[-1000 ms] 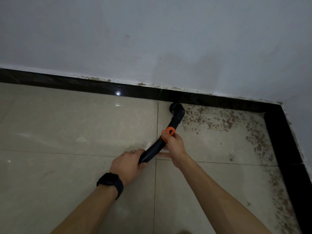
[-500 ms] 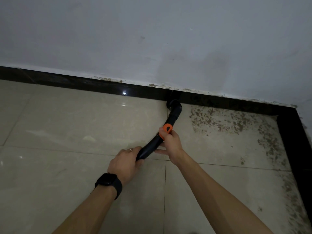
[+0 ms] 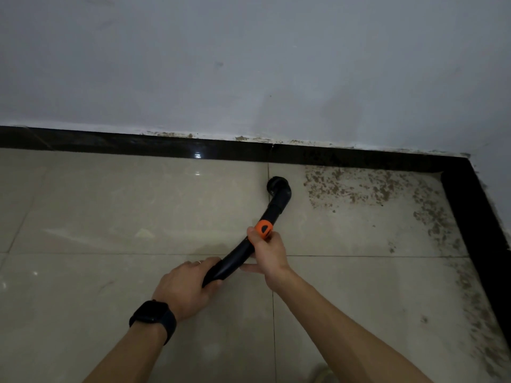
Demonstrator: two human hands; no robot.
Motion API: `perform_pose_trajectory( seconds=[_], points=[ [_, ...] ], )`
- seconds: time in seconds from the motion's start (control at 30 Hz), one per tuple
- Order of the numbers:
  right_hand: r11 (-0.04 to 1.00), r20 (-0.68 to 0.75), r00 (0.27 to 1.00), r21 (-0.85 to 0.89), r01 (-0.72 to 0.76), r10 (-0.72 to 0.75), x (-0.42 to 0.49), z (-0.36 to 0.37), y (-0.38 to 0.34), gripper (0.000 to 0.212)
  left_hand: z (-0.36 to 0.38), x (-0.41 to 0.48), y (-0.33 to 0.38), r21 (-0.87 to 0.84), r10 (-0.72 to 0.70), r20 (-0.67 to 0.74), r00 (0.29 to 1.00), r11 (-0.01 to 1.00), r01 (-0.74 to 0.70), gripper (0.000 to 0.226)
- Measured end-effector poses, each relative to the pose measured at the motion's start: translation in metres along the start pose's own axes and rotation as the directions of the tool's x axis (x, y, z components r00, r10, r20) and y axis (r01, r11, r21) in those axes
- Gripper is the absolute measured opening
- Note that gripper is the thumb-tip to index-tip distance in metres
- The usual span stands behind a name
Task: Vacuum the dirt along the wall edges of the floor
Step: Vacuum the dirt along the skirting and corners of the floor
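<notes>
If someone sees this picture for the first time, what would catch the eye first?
Probably the black vacuum hose at the centre, gripped by the left hand and the right hand, its orange ring standing out. Then the brown dirt on the floor right of the nozzle, spreading toward the corner.

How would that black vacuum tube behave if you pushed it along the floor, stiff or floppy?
Probably stiff: the tube shows one smooth curve between the left hand and the right hand, without sagging. Its brush head rests on glossy floor, so it would likely glide rather than snag.
</notes>
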State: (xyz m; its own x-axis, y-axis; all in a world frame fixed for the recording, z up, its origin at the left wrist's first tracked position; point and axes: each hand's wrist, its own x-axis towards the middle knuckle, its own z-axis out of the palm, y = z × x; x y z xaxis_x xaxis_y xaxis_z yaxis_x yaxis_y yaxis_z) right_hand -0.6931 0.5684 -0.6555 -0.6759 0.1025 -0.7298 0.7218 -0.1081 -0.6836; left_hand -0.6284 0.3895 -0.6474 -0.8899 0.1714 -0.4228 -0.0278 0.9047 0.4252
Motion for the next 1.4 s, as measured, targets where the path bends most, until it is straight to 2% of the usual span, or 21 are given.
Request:
perform_pose_trajectory(
  seconds=[0.27, 0.5, 0.9, 1.4],
  points=[
    [0.989, -0.108, 0.992, 0.142, -0.042, 0.058, -0.035, -0.041, 0.033, 0.036, 0.008, -0.012, 0.024, 0.115, 0.125, 0.109, 0.986, 0.984, -0.138, 0.041],
    [0.976, -0.141, 0.987, 0.214, -0.041, 0.073, -0.049, -0.075, 0.043, 0.03, 0.02, -0.01, 0.047, 0.114, 0.214, 0.149, 0.965, 0.966, -0.232, 0.043],
    [0.993, -0.068, 0.997, 0.119, -0.018, 0.026, -0.021, -0.083, 0.007, 0.027, 0.025, 0.011, 0.061, 0.086, 0.161, 0.102, 0.982, 0.982, -0.17, 0.044],
    [0.999, -0.084, 0.996, 0.05, 0.015, -0.011, 0.011, -0.08, -0.018, 0.03, 0.024, 0.039, 0.067, 0.034, 0.149, 0.049, 0.988, 0.988, -0.151, 0.042]
  ],
)
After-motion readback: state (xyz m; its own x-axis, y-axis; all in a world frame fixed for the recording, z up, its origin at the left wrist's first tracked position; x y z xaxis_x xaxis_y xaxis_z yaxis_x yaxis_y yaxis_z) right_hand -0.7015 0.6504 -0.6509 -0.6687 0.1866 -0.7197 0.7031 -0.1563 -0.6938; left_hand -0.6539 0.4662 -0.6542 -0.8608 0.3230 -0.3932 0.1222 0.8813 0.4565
